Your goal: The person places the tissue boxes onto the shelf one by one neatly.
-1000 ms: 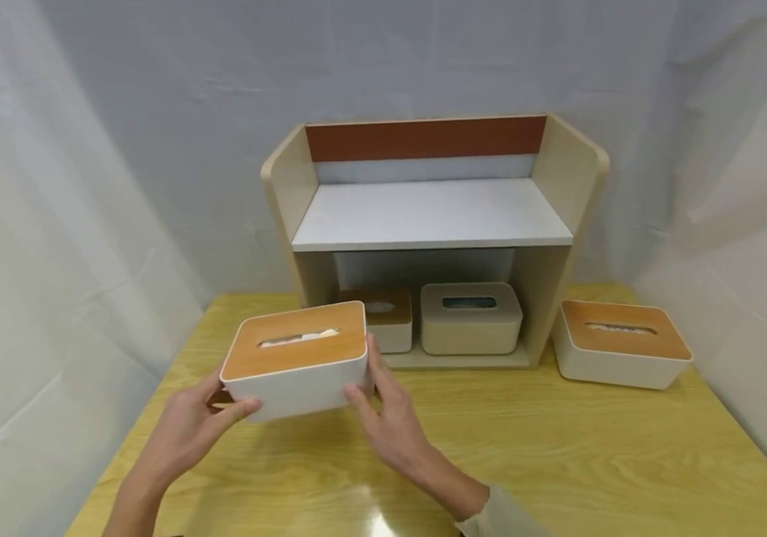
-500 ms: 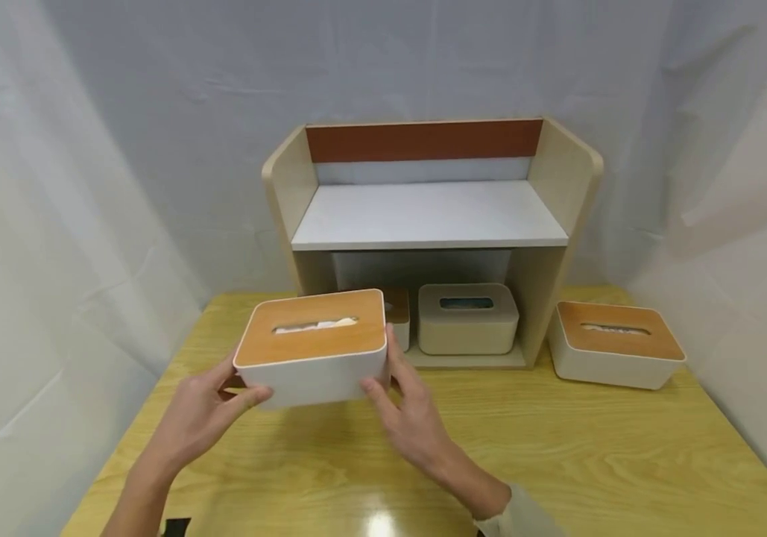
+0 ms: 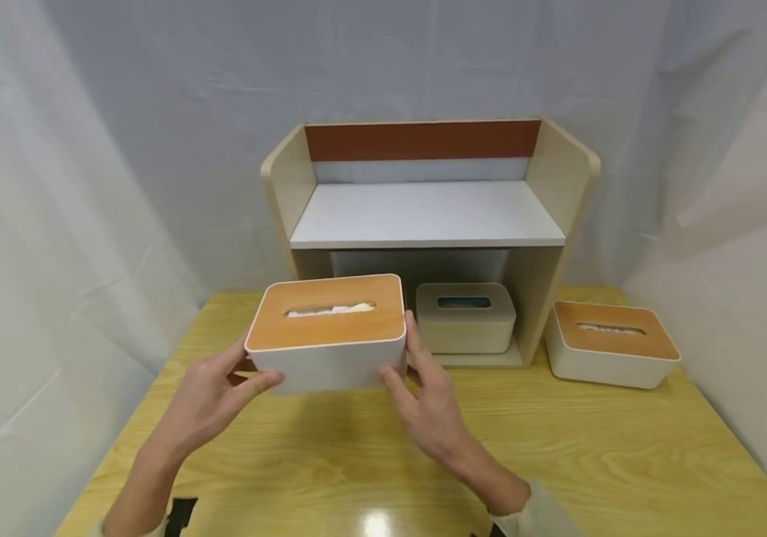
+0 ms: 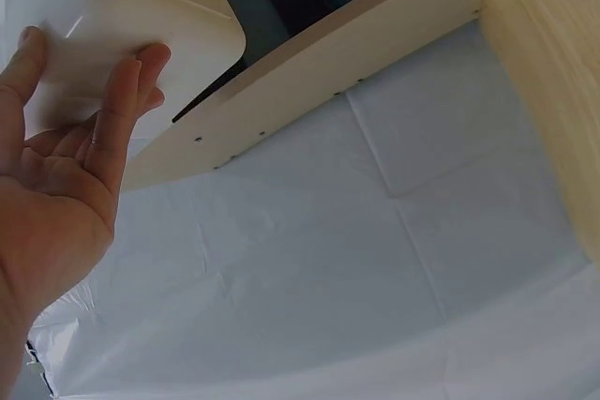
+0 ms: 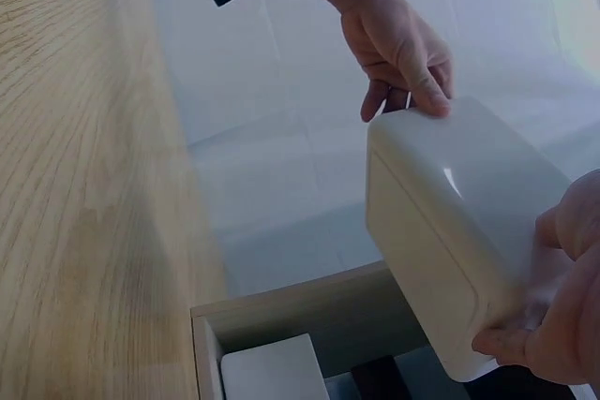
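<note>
A white tissue box [image 3: 329,317] with a wood-coloured lid and a slot showing some tissue is held up above the table, in front of the shelf's left side. My left hand [image 3: 212,399] grips its left end, thumb on the front face. On the right end, my right hand [image 3: 433,406] holds it with the thumb on the front and fingers along the side. In the left wrist view the left hand [image 4: 75,166] curls at the box's corner [image 4: 159,16]. The right wrist view shows both hands on the box [image 5: 459,222], its underside visible.
A two-tier shelf [image 3: 426,216] stands at the back of the wooden table [image 3: 356,462]. A beige tissue box [image 3: 466,321] sits in its lower compartment. Another wood-lidded tissue box [image 3: 614,343] lies on the table to the right of the shelf. White sheeting [image 3: 88,186] surrounds the table.
Both hands have carried the tissue box up and to the right, towards the shelf. It now hides the wood-lidded box in the lower compartment that showed earlier.
</note>
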A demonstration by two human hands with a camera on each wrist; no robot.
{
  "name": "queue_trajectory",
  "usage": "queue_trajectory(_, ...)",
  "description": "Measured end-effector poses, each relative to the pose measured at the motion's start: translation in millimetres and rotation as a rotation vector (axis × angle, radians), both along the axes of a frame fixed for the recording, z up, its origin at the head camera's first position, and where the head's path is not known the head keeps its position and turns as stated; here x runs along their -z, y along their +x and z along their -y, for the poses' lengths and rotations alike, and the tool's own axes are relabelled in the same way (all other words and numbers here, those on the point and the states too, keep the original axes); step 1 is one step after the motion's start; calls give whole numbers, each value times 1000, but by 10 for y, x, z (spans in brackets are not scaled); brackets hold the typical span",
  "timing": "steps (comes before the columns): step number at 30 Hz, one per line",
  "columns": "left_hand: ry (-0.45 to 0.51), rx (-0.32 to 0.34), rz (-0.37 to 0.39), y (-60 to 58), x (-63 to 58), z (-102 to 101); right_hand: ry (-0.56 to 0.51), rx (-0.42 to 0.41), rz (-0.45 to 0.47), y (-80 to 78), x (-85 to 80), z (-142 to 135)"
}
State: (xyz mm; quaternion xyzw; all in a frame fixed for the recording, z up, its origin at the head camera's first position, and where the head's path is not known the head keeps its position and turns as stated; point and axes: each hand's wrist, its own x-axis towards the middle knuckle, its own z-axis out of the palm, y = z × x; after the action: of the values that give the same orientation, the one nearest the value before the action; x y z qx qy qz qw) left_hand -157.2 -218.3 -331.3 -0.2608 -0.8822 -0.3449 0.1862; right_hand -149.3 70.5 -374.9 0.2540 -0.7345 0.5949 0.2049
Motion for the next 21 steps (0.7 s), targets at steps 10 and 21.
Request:
queue_trajectory(10, -16, 28, -65, -67, -183, -93, -20, 1, -39, -4, -197, -119)
queue_trajectory(21, 8, 54, -110, -121, -338, -158, -4, -2, -75, -32, -378, -217)
